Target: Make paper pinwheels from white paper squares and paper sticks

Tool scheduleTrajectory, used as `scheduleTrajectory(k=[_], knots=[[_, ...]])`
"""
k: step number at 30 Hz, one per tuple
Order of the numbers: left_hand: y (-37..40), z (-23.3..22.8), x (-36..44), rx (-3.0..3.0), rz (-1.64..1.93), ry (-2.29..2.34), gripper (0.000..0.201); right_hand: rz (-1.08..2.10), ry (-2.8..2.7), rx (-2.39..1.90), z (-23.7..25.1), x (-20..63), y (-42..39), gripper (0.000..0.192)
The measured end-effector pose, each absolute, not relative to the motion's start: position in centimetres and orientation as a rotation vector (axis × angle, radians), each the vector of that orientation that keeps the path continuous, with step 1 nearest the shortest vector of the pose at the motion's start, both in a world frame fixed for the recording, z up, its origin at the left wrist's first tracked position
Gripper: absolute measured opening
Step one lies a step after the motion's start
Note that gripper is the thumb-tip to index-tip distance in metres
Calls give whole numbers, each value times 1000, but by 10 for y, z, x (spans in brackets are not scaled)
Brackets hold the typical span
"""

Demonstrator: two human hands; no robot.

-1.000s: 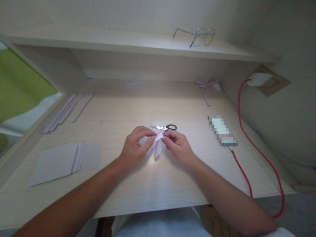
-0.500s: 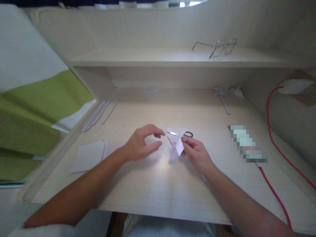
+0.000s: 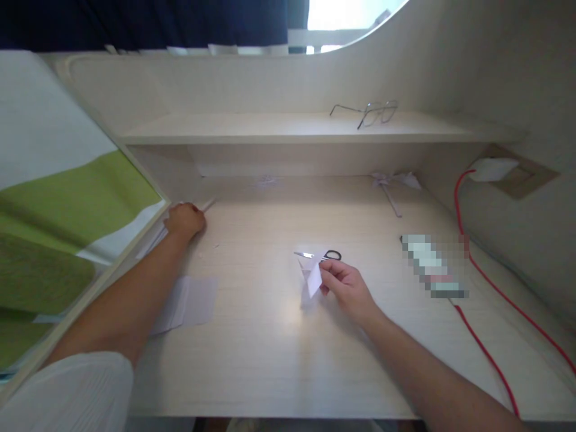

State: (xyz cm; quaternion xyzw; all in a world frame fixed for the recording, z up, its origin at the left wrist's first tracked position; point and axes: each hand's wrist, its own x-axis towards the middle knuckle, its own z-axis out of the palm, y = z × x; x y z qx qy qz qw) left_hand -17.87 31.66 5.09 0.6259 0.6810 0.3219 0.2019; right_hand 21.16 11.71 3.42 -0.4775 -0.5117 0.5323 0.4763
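My right hand [image 3: 348, 291] pinches a folded white paper piece [image 3: 315, 281] with pointed flaps above the middle of the desk. Just behind the paper lie scissors [image 3: 332, 255] with dark handles, partly covered by it. My left hand [image 3: 184, 221] is stretched to the desk's far left side, its fingers curled down on a narrow white paper strip [image 3: 209, 205] that sticks out to the right of them. More paper strips [image 3: 155, 241] lie beside that hand, partly hidden by the arm. White paper sheets [image 3: 180, 303] lie nearer, partly under my left forearm.
Glasses [image 3: 380, 113] rest on the shelf [image 3: 252, 129]. A paper pinwheel-like shape with a stick [image 3: 390, 198] lies at the back right, and a small white paper shape [image 3: 266, 181] at the back. A blurred-out phone [image 3: 434, 267] with a red cable [image 3: 488, 354] lies right.
My left hand has gone from beside the folded paper to the strips at the far left. The right hand keeps its hold on the paper. The view has tilted up.
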Motion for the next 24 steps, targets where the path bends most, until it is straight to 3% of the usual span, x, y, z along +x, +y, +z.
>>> scheduleTrajectory(k=[3,13,24], knots=[[305,63,-146,1654,1053,1999,7,1176,-1207,-1181,41,217,118,28],[161,80,-4,1928,820,1111,44,920,-1013,-1116,61,227,119,24],[147,78,16,1873,845,1083,43,848,-1023,-1077,61,228,114,23]])
